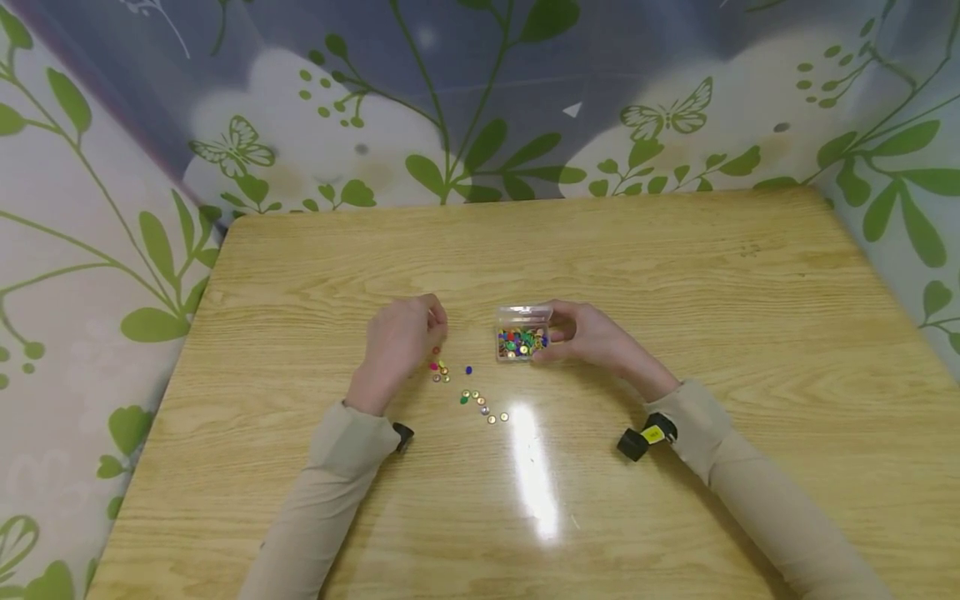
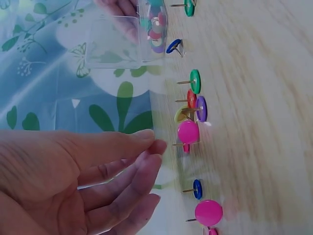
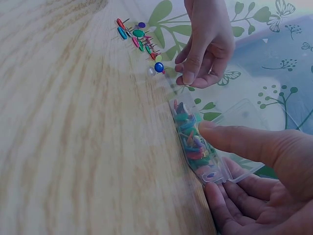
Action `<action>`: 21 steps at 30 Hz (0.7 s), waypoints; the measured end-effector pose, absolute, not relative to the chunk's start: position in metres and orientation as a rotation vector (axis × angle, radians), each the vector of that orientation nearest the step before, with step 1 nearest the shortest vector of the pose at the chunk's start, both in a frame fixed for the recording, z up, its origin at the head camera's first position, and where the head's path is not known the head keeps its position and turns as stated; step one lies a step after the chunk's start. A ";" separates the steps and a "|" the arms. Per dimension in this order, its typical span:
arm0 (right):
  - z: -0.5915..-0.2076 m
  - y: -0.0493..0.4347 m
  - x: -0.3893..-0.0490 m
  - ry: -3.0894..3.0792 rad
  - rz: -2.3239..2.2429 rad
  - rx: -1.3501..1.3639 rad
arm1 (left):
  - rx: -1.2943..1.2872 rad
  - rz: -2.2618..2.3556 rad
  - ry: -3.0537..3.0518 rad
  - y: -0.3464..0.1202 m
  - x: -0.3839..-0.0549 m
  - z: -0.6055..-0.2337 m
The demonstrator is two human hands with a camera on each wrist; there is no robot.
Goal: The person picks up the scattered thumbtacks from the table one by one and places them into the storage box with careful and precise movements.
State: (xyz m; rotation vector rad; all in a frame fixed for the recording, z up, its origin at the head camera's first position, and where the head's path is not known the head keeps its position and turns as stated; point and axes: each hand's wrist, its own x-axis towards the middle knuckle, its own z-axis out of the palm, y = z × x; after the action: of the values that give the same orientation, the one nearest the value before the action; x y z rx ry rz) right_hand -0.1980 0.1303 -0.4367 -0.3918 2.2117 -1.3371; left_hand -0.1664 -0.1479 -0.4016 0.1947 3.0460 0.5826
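Long beige sleeves (image 1: 315,500) sat nearest the head camera, a small black wrist unit (image 1: 636,444) at each cuff; the right one carried a yellow label (image 1: 653,434). Right hand (image 1: 596,333) gripped the small clear rectangular plastic box (image 1: 517,360), thumb and fingers bent round its right end. Box sat on the light wood-grain table (image 1: 675,267), roughly mid-table, its clear hinged lid (image 1: 525,315) raised on the far side. Inside: a heap of multicoloured round-headed thumbtacks (image 1: 523,342).

Left hand (image 1: 397,342) was left of the box, just above the table. Thumb and index tips close together, gap narrow, other fingers loosely bent; couldn't tell if a tack was in the pinch.

More tacks lay loose on the table, left of the box and nearer the body. One cluster was right by the left hand, including a pink tack (image 1: 434,367). A blue tack (image 1: 468,370) lay apart, between cluster and box. A ragged row ran toward the body, a green tack (image 1: 464,400) at its left end. Left wrist view: several heads down, pins up.
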 end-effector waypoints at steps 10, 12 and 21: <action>-0.436 0.130 -0.198 2.192 -1.358 -0.388 | 0.200 0.638 3.054 -0.146 -0.166 -0.399; -0.436 0.129 -0.198 2.187 -1.365 -0.387 | 0.214 0.640 3.066 -0.144 -0.165 -0.398; -0.438 0.129 -0.199 2.191 -1.368 -0.387 | 0.281 0.672 3.074 -0.134 -0.160 -0.391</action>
State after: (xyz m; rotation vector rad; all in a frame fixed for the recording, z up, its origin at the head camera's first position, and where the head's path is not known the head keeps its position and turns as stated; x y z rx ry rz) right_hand -0.1988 0.1294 -0.4377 -0.3871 2.1907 -1.3679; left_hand -0.1603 -0.1344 -0.3909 0.2810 3.0745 0.6723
